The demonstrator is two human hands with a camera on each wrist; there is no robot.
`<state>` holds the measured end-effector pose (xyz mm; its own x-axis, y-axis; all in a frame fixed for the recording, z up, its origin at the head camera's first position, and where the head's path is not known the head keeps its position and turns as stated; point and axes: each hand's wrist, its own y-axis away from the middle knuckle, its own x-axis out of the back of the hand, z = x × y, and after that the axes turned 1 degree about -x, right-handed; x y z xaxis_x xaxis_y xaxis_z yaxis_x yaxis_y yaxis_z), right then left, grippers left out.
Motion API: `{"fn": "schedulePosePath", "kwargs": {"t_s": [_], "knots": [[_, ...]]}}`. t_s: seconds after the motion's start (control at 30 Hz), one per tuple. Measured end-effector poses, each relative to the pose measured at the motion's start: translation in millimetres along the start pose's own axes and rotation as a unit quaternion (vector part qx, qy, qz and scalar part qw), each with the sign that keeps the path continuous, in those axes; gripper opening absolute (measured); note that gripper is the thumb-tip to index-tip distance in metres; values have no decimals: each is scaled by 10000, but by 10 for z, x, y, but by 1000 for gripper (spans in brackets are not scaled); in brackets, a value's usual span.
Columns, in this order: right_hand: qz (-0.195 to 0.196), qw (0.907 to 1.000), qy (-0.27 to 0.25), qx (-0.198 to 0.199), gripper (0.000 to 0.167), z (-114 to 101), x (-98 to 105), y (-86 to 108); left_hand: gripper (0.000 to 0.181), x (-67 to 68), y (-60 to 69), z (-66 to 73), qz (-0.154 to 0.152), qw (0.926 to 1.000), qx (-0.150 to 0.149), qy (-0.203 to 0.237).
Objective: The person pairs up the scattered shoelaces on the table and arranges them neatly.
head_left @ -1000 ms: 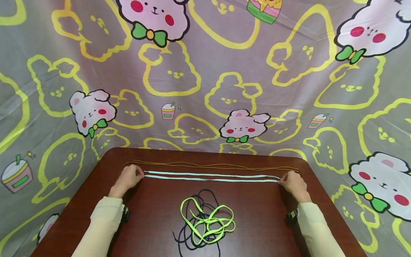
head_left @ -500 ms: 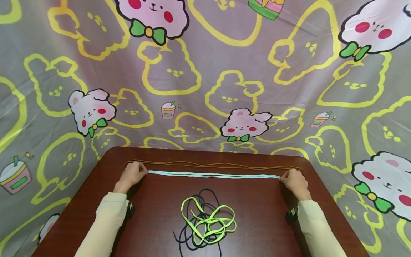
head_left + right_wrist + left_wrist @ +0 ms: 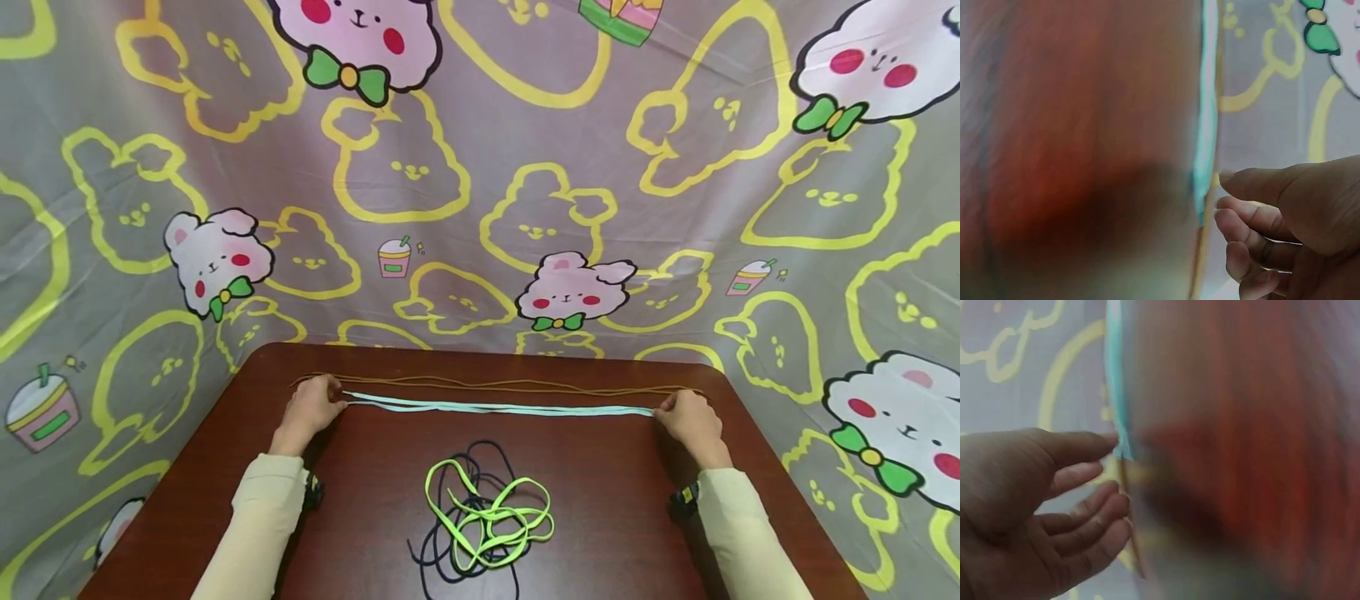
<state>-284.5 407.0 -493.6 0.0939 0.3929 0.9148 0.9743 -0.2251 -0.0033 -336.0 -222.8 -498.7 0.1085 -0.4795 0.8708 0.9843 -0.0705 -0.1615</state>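
Observation:
Two strands of light-blue shoelace [image 3: 487,408] stretch across the far part of the table; whether they are one doubled lace or two, I cannot tell. At the left end my left hand [image 3: 311,408] pinches the tips, and in the left wrist view its thumb overlaps the lace [image 3: 1116,369] while the other fingers stay loosely bent. My right hand [image 3: 688,423] holds the strands' right end close together. In the right wrist view the thumb and forefinger are beside the lace [image 3: 1208,94], the exact contact being blurred. Near the left hand the strands spread slightly apart.
Behind the light-blue strands, thin brown laces [image 3: 480,386] run along the table's far side. A loose tangle of a yellow-green shoelace [image 3: 457,529] and a dark cord [image 3: 491,444] lies nearer the front. Patterned cloth [image 3: 480,133] hangs around the dark-red table [image 3: 360,533].
The strands came together, then parted again near the left hand. My left hand has shifted slightly right and away from me. At the right end the strands have drawn together.

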Motion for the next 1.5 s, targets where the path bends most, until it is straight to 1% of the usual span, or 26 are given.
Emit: {"fn": "schedulePosePath", "kwargs": {"t_s": [0.07, 0.17, 0.2, 0.27, 0.33, 0.4, 0.43, 0.5, 0.57, 0.63, 0.7, 0.83, 0.93, 1.0, 1.07, 1.2, 1.3, 1.37, 1.5], "knots": [[143, 9998, -40, 143, 16, -91, 43, 18, 33, 29, -7, 93, 37, 10000, -49, 11], [254, 9989, -160, 369, 18, -299, 88, 56, 33, 67, -27, 303, 33, 9997, -169, 180], [269, 9984, -192, 452, 19, -378, 96, 72, 32, 70, -33, 382, 21, 9993, -264, 262], [225, 9976, -236, 617, 20, -545, 108, 114, 29, 64, -39, 553, -109, 9974, -546, 462], [67, 9968, -285, 745, 21, -706, 107, 163, 27, 41, -39, 733, -357, 9933, -886, 653], [-141, 9958, -318, 846, 23, -858, 95, 220, 26, -5, -27, 914, -692, 9868, -1166, 885], [-271, 9949, -357, 904, 24, -931, 87, 249, 26, -31, -15, 1002, -880, 9831, -1257, 1001], [-556, 9924, -423, 1010, 26, -1075, 56, 318, 26, -103, 16, 1158, -1180, 9767, -1367, 1160], [-793, 9895, -472, 1116, 28, -1220, 0, 391, 27, -186, 56, 1290, -1396, 9716, -1424, 1275], [-962, 9867, -477, 1219, 29, -1368, -77, 468, 29, -274, 100, 1395, -1573, 9671, -1491, 1332], [-1051, 9848, -385, 1325, 29, -1513, -178, 543, 28, -366, 141, 1479, -1696, 9639, -1528, 1368], [-1184, 9804, -143, 1570, 27, -1770, -372, 692, 27, -533, 222, 1604, -1906, 9600, -1474, 1425], [-1395, 9750, -2, 1731, 23, -1914, -489, 798, 25, -633, 274, 1663, -1949, 9587, -1537, 1385], [-1491, 9715, 122, 1837, 15, -1981, -560, 853, 25, -683, 304, 1691, -1952, 9587, -1570, 1346], [-1554, 9681, 235, 1949, 13, -2031, -628, 898, 23, -720, 333, 1703, -1970, 9586, -1580, 1314], [-1635, 9637, 465, 2060, 27, -2095, -747, 979, 21, -790, 363, 1689, -2011, 9588, -1480, 1354], [-1701, 9608, 586, 2109, 27, -2126, -802, 1025, 18, -851, 361, 1673, -1941, 9602, -1499, 1337], [-1648, 9598, 662, 2173, 29, -2131, -831, 1041, 15, -886, 355, 1672, -1885, 9618, -1497, 1306], [-1687, 9575, 731, 2223, 43, -2129, -860, 1057, 8, -906, 345, 1686, -1870, 9640, -1402, 1272]]}}
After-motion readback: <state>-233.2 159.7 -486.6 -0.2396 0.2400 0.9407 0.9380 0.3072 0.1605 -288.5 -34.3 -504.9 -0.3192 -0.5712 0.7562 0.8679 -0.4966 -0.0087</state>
